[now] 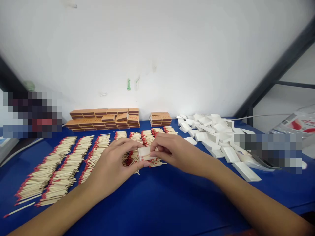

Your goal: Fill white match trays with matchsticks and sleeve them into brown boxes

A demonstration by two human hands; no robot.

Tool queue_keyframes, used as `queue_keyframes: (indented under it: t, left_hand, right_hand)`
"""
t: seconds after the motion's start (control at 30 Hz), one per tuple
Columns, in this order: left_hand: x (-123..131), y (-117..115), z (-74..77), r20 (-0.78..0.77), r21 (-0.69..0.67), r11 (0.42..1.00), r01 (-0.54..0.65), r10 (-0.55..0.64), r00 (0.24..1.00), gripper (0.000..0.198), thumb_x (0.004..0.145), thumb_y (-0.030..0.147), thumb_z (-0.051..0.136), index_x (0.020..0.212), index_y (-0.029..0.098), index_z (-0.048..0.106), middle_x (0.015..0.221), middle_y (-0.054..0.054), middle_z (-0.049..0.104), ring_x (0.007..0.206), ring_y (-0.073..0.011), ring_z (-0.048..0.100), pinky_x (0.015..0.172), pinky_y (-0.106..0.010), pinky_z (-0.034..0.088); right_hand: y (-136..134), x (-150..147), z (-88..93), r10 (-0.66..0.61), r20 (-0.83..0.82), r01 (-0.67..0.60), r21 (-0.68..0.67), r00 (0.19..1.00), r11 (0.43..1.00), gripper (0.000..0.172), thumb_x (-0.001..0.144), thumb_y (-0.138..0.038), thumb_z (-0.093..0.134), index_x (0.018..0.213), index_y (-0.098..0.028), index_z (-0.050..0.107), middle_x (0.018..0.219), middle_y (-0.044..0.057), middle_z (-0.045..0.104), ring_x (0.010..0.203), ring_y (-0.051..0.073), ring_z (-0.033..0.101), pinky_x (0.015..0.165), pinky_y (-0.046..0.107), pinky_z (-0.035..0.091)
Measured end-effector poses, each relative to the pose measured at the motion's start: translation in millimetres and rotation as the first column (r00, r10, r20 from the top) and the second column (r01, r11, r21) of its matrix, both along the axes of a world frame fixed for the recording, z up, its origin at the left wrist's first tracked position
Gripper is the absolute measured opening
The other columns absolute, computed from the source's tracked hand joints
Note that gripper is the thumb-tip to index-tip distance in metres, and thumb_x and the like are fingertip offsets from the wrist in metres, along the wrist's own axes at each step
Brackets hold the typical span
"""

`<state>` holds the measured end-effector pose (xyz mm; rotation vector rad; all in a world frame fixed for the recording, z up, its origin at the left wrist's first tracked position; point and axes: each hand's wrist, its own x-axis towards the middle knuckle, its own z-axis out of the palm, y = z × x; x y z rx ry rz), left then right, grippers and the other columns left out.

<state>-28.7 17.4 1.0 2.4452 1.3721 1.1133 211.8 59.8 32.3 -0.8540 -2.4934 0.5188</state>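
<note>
In the head view, my left hand (120, 155) grips a small white matchbox tray (143, 151) between thumb and fingers, held up over the table. My right hand (169, 149) is closed at the tray's right side, its fingertips pinching matches (146, 157) at the tray's near edge. A few red heads show there; how many matches are pinched is hidden by the fingers. Under and behind both hands lie more loose red-headed matches (157, 162), partly covered by the hands.
Long rows of matches (57, 173) lie on the blue table (147, 209) to the left. Brown matchboxes (98, 123) are stacked against the wall, with a smaller stack (160, 120) beside them. White empty trays (216, 131) are heaped on the right. A plastic bag (297, 123) is at far right.
</note>
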Motion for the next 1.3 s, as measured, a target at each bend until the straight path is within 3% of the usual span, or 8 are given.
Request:
queue_keyframes:
  t: [0.17,0.3,0.4,0.7,0.83,0.9,1.0,1.3]
  left_hand:
    - [-1.8,2.1,0.3,-0.02,0.015,1.0,-0.026,0.026,0.999,0.035,0.089,0.049,0.078,0.116,0.027,0.071,0.116,-0.003,0.075,0.106,-0.0249,0.069,0.091,-0.038,0.053]
    - [-4.6,6.9,0.5,-0.024,0.047,0.996,-0.075,0.076,0.997,0.034,0.089,0.048,0.078,0.114,0.026,0.071,0.113,-0.003,0.076,0.103,-0.0238,0.07,0.089,-0.036,0.053]
    - [-6.4,7.4,0.1,-0.021,0.047,0.995,-0.093,0.094,0.995,0.033,0.089,0.047,0.078,0.114,0.027,0.071,0.112,-0.001,0.076,0.101,-0.0229,0.07,0.087,-0.035,0.054]
    - [-5.3,7.2,2.6,-0.024,0.062,0.994,-0.086,0.088,0.996,0.034,0.089,0.05,0.077,0.114,0.028,0.071,0.111,-0.002,0.077,0.099,-0.0238,0.071,0.086,-0.035,0.055]
    - [-5.8,7.0,2.9,-0.04,0.067,0.994,-0.087,0.09,0.995,0.032,0.09,0.049,0.076,0.113,0.027,0.071,0.112,-0.002,0.077,0.101,-0.0239,0.071,0.087,-0.036,0.055]
    - [-6.1,6.2,2.7,-0.046,0.067,0.994,-0.084,0.087,0.995,0.032,0.09,0.048,0.076,0.114,0.027,0.071,0.113,-0.002,0.077,0.102,-0.0239,0.07,0.088,-0.036,0.055]
    - [-6.2,5.3,2.5,-0.05,0.069,0.994,-0.079,0.082,0.995,0.031,0.091,0.048,0.075,0.114,0.028,0.071,0.113,-0.001,0.077,0.102,-0.0237,0.07,0.089,-0.037,0.055]
    - [-6.3,6.4,1.1,-0.052,0.097,0.992,-0.078,0.083,0.995,0.031,0.09,0.048,0.076,0.113,0.027,0.071,0.112,-0.002,0.077,0.103,-0.0247,0.071,0.089,-0.037,0.056]
  right_hand:
    - [12.2,11.7,1.3,-0.102,-0.047,0.103,0.037,0.994,0.994,0.021,0.102,-0.037,0.06,0.09,-0.021,0.067,0.078,-0.001,0.063,0.069,0.013,0.051,0.064,0.028,0.036]
    - [31.1,32.0,5.6,-0.28,0.173,0.271,0.073,0.944,0.96,0.031,0.097,-0.041,0.061,0.075,-0.02,0.061,0.067,0.0,0.058,0.06,0.013,0.047,0.057,0.03,0.03]
    - [38.7,37.4,1.5,-0.257,0.341,0.273,0.0,0.904,0.962,0.032,0.093,-0.044,0.065,0.072,-0.02,0.058,0.064,-0.001,0.058,0.057,0.012,0.045,0.056,0.031,0.029]
    - [34.5,35.4,-3.2,-0.231,0.449,0.298,-0.085,0.863,0.951,0.029,0.092,-0.034,0.063,0.068,-0.021,0.054,0.063,0.001,0.062,0.058,0.014,0.049,0.056,0.032,0.03]
    - [37.1,38.1,-1.4,-0.187,0.372,0.236,-0.092,0.909,0.967,0.024,0.097,-0.029,0.056,0.075,-0.02,0.06,0.066,0.001,0.062,0.059,0.014,0.049,0.059,0.031,0.032]
    - [39.6,38.7,-3.1,-0.137,0.312,0.169,-0.075,0.94,0.983,0.012,0.094,-0.02,0.056,0.09,-0.02,0.067,0.081,0.003,0.067,0.07,0.016,0.055,0.065,0.03,0.037]
    - [44.0,41.1,-7.1,-0.099,0.294,0.128,-0.082,0.951,0.988,0.02,0.09,-0.011,0.057,0.102,-0.021,0.069,0.101,0.006,0.07,0.087,0.018,0.059,0.072,0.03,0.041]
    - [52.3,49.4,-11.9,-0.151,0.364,0.213,-0.137,0.919,0.967,0.007,0.094,-0.023,0.061,0.088,-0.02,0.066,0.09,0.005,0.069,0.075,0.017,0.057,0.066,0.03,0.038]
